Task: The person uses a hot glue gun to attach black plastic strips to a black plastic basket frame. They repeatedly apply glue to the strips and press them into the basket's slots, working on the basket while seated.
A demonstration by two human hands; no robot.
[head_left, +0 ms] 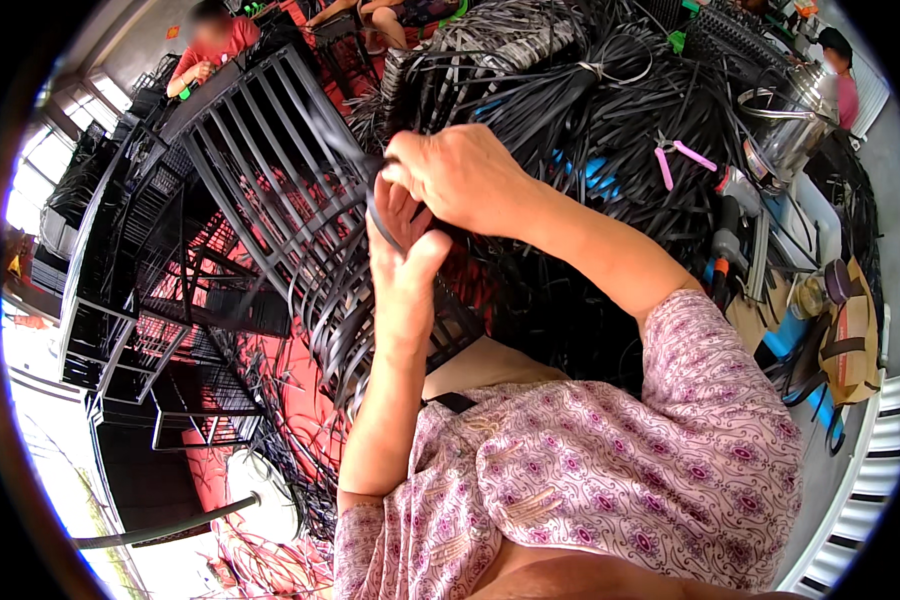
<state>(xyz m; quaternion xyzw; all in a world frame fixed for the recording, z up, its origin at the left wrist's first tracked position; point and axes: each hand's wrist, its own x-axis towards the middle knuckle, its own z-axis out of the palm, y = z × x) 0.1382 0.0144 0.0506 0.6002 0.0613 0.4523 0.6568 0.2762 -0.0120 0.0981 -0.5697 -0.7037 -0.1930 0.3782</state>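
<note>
The right forearm is reached in from the right, and a black strip (374,212) is pinched between the thumb and curled fingers of the right hand (465,180). The left forearm is raised, with the palm of the left hand (402,235) turned toward the body; whether the strip is gripped by its fingers cannot be told. The strip is held near a black slatted frame (232,155). At the right, a shiny pot (795,130), a small jar (808,297) and a brown box (850,365) are seen; their contents cannot be made out.
</note>
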